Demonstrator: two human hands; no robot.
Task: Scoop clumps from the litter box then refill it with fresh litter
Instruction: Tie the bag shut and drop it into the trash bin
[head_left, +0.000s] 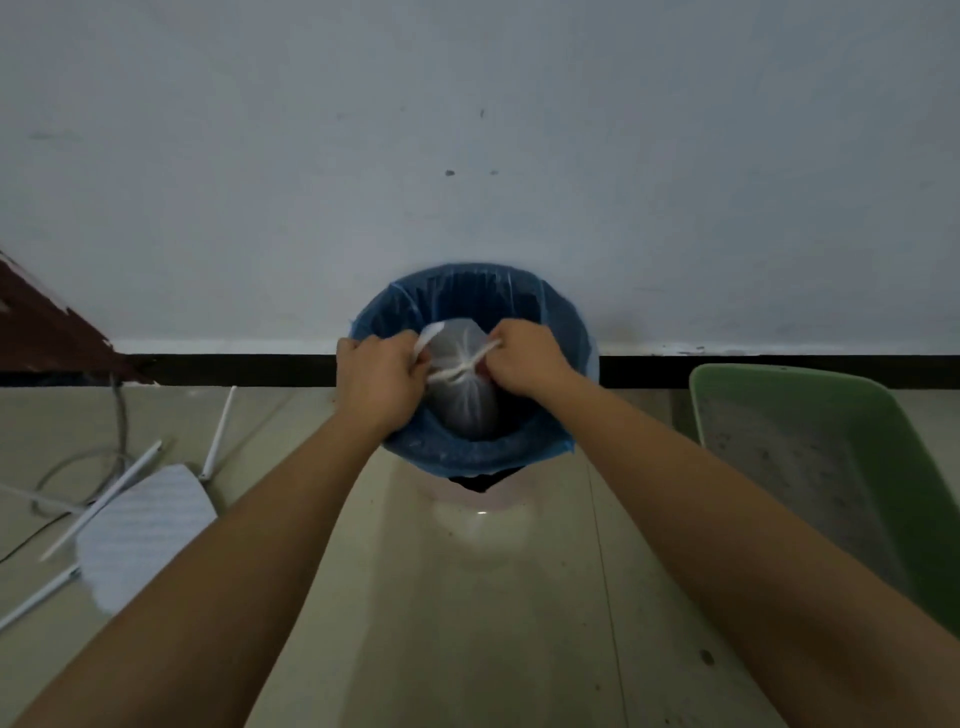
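Over the blue-lined bin (470, 452) by the wall, both hands are tying off a small clear bag (464, 395) that looks full of scooped clumps. Left hand (376, 376) pinches one white tie end, right hand (524, 364) grips the other, pulling apart with the knot between them. Best bet imo: pull evenly and snug so the thin plastic doesn't rip, then just let it drop in. Green litter box (826, 410) sits on the floor off to the right, with litter in it, refill not done yet.
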